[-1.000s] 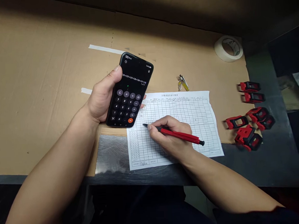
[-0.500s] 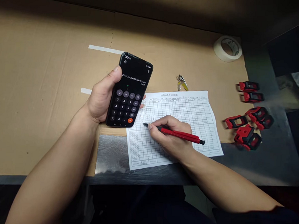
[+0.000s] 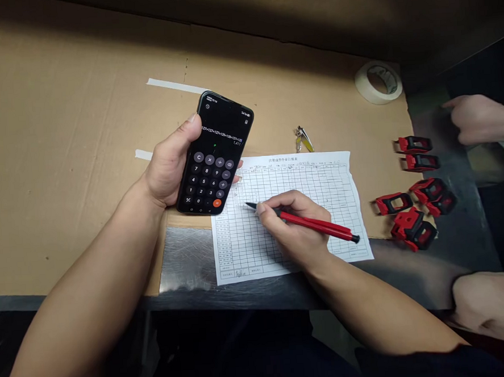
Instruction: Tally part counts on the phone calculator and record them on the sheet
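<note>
I see the left hand [image 3: 169,172] gripping a phone [image 3: 216,156] over the far-left corner of the printed sheet [image 3: 253,248]; the right hand [image 3: 301,241], over the sheet's middle, pinches a red pen [image 3: 320,226] slanting near-right to far-left, whether its tip touches paper I can't tell

Metal bench [image 3: 183,261] under brown cardboard [image 3: 81,125]; on them, printed form [image 3: 246,240]; nail clippers [image 3: 306,141]; tape roll [image 3: 362,84]; red-black parts [image 3: 408,221]
</note>
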`<state>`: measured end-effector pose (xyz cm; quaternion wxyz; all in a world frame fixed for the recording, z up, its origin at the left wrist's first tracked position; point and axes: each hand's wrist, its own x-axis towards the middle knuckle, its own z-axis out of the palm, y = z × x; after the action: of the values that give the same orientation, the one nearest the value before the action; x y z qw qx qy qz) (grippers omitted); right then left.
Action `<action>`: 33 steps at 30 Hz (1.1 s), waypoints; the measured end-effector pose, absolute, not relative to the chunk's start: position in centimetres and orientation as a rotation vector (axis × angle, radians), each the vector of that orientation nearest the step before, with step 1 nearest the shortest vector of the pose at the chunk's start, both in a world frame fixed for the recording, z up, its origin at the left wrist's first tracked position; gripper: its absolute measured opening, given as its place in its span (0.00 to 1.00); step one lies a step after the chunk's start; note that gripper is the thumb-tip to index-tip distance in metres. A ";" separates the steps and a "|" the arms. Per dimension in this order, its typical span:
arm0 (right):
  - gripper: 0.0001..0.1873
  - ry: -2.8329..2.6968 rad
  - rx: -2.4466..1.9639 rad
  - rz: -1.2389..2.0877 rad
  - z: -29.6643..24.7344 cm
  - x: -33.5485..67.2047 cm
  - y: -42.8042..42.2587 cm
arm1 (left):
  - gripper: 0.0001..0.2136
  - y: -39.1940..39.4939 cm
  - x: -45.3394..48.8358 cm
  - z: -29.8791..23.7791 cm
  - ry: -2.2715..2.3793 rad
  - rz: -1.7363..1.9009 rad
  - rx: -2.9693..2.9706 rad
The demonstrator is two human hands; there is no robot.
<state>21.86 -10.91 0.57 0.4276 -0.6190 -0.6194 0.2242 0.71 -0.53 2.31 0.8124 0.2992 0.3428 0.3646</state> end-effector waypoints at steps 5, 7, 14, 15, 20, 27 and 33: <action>0.08 -1.579 -1.192 0.441 1.0 22.8 -12.0 | 0.35 -0.3 0.0 1.4 0.651 0.725 0.634; 0.14 -1.795 -0.994 0.453 1.6 22.7 -12.6 | 0.36 -0.1 -0.3 1.0 0.595 0.728 0.610; 0.23 -2.329 -0.491 0.467 2.0 21.4 -14.2 | 0.40 0.2 -1.0 0.3 0.587 0.732 0.645; 0.23 -2.335 -0.459 0.470 1.9 21.4 -14.2 | 0.40 0.3 -1.0 0.2 0.592 0.722 0.664; 0.16 -2.104 -0.503 0.519 1.8 21.8 -14.0 | 0.40 0.3 -1.2 0.2 0.605 0.712 0.727; 0.21 -1.609 -1.029 0.834 0.5 22.3 -12.7 | 0.37 0.3 -1.0 0.2 0.586 0.728 0.728; 0.43 -1.909 -1.492 0.649 0.2 22.9 -11.6 | 0.35 0.1 -1.0 0.5 0.588 0.692 0.649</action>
<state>22.94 -11.61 0.24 0.3111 -0.5653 -0.7233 0.2460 -0.97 0.14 0.50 0.8483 0.3080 0.2790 0.3282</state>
